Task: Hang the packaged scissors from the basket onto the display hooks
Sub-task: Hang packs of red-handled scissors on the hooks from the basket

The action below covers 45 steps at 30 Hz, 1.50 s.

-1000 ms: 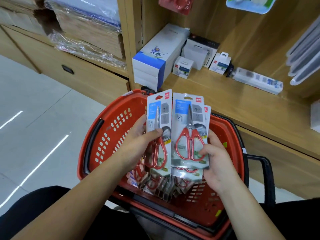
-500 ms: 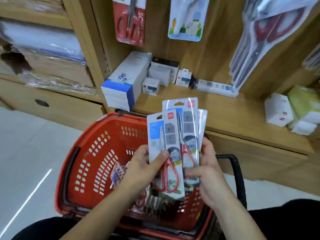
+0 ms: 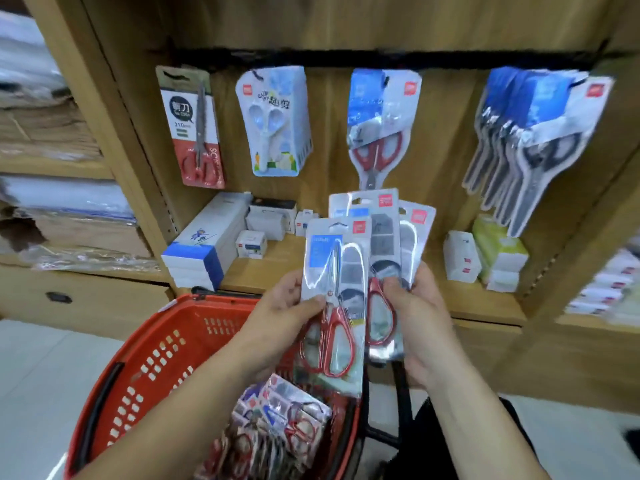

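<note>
Head view: left hand gripping front scissors pack, right hand clutching packs behind, above basket.

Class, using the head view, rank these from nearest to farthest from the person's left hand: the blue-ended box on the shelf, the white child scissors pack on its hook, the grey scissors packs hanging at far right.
1. Blue-ended box, on the shelf, up and left of the left hand.
2. White child scissors pack, hanging above.
3. Grey scissors packs, hanging far right.

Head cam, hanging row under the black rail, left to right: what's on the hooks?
Red-and-grey card scissors pack → pale blue child scissors pack → red-handled scissors blister pack → bunch of dark-handled scissors packs.
</note>
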### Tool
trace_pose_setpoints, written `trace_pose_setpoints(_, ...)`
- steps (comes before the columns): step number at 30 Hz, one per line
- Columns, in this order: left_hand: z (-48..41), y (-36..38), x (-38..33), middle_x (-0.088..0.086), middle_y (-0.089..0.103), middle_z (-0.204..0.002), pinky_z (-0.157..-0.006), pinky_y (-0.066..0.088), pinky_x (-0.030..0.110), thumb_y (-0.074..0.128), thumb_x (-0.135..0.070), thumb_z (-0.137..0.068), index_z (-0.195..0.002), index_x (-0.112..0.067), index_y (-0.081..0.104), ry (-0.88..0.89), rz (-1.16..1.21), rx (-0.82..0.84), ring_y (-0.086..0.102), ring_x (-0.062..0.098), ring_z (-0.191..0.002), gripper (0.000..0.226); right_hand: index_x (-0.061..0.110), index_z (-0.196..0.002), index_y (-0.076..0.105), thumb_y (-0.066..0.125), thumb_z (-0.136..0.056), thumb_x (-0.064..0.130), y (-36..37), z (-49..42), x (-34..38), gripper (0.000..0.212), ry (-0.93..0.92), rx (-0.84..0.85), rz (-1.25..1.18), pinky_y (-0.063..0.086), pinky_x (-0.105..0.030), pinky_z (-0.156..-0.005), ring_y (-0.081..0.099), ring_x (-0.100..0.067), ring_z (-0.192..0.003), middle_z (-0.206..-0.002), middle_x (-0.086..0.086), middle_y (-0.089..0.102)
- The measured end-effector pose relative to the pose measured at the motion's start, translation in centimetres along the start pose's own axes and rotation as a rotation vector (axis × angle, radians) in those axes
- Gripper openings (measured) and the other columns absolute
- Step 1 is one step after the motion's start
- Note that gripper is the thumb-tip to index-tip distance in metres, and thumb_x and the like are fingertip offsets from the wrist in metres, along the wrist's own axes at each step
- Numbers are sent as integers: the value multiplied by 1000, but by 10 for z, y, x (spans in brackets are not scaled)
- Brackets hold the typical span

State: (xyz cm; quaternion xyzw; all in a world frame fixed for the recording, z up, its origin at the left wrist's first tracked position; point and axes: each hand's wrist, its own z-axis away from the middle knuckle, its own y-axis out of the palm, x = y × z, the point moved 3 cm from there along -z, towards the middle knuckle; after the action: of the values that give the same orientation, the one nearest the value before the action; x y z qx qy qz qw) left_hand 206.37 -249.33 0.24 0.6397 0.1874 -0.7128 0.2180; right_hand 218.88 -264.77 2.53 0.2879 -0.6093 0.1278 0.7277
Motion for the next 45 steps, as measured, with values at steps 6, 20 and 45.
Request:
trace_pose_setpoints(6, -15, 40, -86, -2, 80, -112, -91, 59, 31, 64, -27, -103, -141, -39, 54, 287, -135, -24, 76, 14, -105, 41, 27, -122, 66, 59, -97, -7, -13, -8, 98, 43, -227, -48, -16, 60, -23, -67, 77, -10, -93, -101, 9, 81)
trace_pose_setpoints(20, -43, 89, -279, -13, 71, -85, -63, 49, 19, 74, -55, -91, -97, -21, 64, 609, -324, -324, 68, 2, -75, 35, 23, -127, 56, 43, -111, 23, -8, -58, 284, 20, -529, -281, 259, 47, -28, -71, 65, -18, -100, -108, 9, 67)
trace_pose_setpoints(45, -157, 126, -487, 1, 50, -147, -104, 57, 39, 76, -52, -84, -159, -38, 38, 978, -464, -177, 69, 12, -117, 84, 2, -135, 51, 40, -111, 16, -14, -111, 501, 29, -793, -345, 430, 53, -44, -92, 62, -40, -110, -132, -20, 61)
